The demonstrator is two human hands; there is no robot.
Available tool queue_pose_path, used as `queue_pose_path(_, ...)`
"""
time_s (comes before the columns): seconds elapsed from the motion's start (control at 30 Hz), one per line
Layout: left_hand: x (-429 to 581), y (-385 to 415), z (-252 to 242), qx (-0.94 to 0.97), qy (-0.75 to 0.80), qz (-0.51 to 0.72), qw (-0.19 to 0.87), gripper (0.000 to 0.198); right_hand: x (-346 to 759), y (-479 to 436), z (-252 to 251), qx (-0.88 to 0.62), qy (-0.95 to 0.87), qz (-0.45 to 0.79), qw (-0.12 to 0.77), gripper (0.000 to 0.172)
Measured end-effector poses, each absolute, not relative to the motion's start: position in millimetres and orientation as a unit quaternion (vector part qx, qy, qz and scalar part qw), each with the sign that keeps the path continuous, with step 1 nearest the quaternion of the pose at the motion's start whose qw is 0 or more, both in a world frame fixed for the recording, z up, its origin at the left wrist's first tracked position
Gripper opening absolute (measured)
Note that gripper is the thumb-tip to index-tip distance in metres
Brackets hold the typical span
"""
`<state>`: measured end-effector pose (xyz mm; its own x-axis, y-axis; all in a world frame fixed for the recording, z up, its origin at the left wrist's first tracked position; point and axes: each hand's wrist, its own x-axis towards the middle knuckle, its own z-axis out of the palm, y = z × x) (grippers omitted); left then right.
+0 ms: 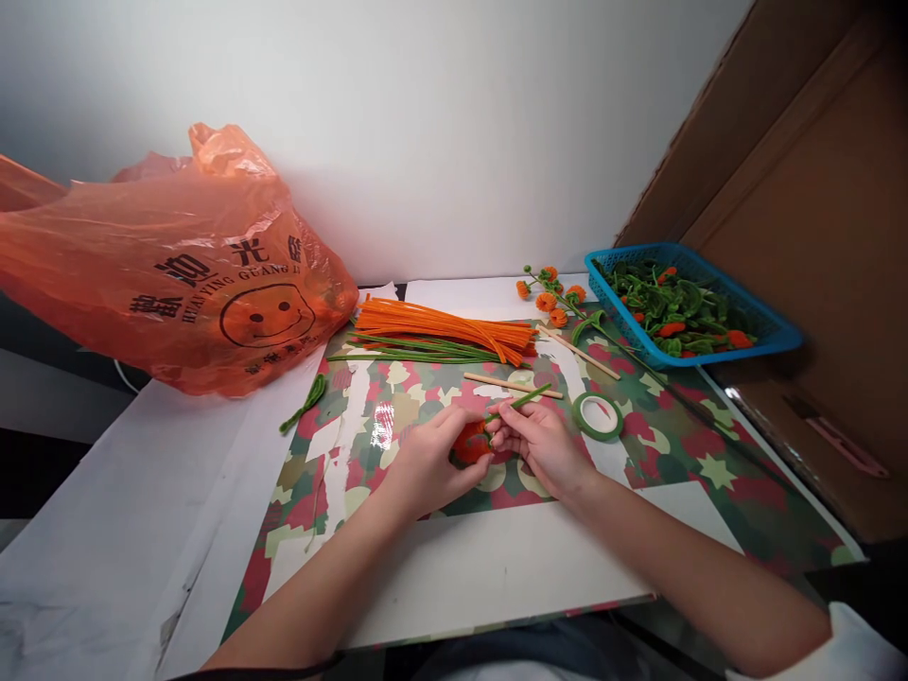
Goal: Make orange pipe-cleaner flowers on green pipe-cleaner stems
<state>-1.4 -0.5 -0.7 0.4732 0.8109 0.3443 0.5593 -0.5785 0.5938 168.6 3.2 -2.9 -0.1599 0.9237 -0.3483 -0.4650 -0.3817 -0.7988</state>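
My left hand [429, 465] curls around a small orange fuzzy flower piece [471, 446], which its fingers partly cover. Between the fingertips of my right hand [545, 446] is a green pipe cleaner [531, 395], its free end pointing up and to the right. The other end of that stem runs toward the orange piece; where they meet is hidden by the fingers. Just beyond the hands lies a wooden stick [512, 384], with a second wooden stick [578, 353] behind it. A roll of green tape [598, 416] rests to the right of my right hand.
Bundles of orange pipe cleaners [440, 326] and green pipe cleaners [426, 351] lie at the back. Finished orange flowers [546, 302] sit near a blue basket [709, 357] of green and orange pieces. An orange plastic bag [191, 284], folded green piece [304, 404] and pink cutter [847, 445] flank the patterned board.
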Motion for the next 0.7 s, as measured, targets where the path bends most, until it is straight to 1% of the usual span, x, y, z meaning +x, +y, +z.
queue_pose_path(0.17, -0.2, 0.9, -1.3, 0.825, 0.432, 0.312, 0.188, 0.015, 167.4, 1.7, -4.2, -0.435, -0.271, 0.713, 0.479, 0.039)
queue_pose_path(0.3, 0.2, -0.2, 0.5, 0.806, 0.469, 0.29, 0.214, 0.013, 167.7, 1.2, -4.4, -0.438, -0.269, 0.713, 0.477, 0.039)
queue_pose_path(0.5, 2.3, -0.1, 7.3, 0.739, 0.479, 0.276, 0.384, 0.017, 168.9, 1.6, -5.2, -0.417, -0.269, 0.717, 0.489, 0.036)
queue_pose_path(0.63, 3.3, -0.1, 8.7, 0.65, 0.471, 0.289, 0.522, 0.025, 170.1, 2.4, -3.6, -0.411, -0.274, 0.715, 0.494, 0.037)
queue_pose_path(0.7, 3.9, -0.2, 9.2, 0.608, 0.469, 0.289, 0.572, 0.028, 170.1, 2.6, -2.5, -0.411, -0.275, 0.714, 0.495, 0.038)
